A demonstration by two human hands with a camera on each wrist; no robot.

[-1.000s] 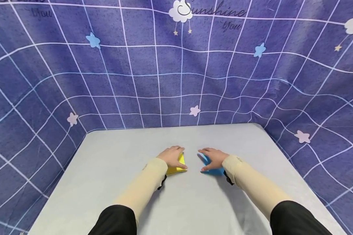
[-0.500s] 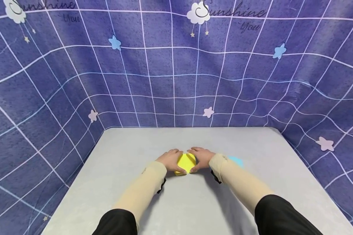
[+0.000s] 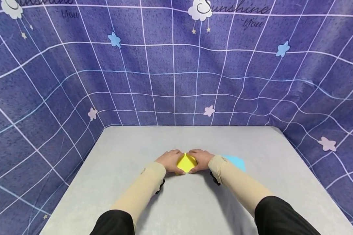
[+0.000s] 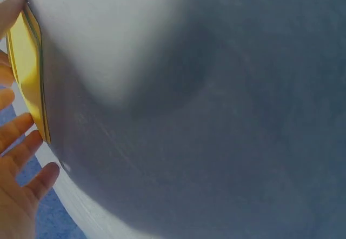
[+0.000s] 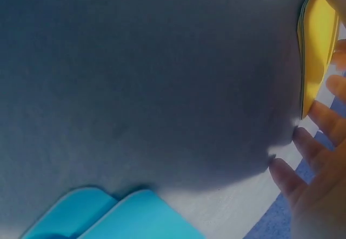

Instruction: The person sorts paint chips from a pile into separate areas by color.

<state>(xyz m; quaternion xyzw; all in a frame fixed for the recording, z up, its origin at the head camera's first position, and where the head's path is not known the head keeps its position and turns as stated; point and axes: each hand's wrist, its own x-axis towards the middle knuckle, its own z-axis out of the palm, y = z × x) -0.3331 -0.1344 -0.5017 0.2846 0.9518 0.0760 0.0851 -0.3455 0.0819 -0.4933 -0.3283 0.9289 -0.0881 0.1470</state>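
Observation:
A flat yellow piece with thin layered edges (image 3: 186, 164) lies in the middle of the table. My left hand (image 3: 169, 161) holds its left side and my right hand (image 3: 202, 160) its right side, thumbs at the near corners and fingers at the far edge. Seen from the left wrist, the yellow piece (image 4: 27, 60) bends between thumb and fingers; its other face also bows in the right wrist view (image 5: 319, 39). Light blue flat pieces with rounded corners (image 5: 146, 220) overlap on the table, partly hidden behind my right sleeve in the head view.
The pale grey table (image 3: 135, 143) runs back to a purple-blue curtain (image 3: 164, 81) with grid lines, stars and clouds. The curtain also stands along the left and right sides of the table.
My right hand has left the light blue pieces and moved left to the yellow piece. My left hand stays at the yellow piece, which now sits between both hands.

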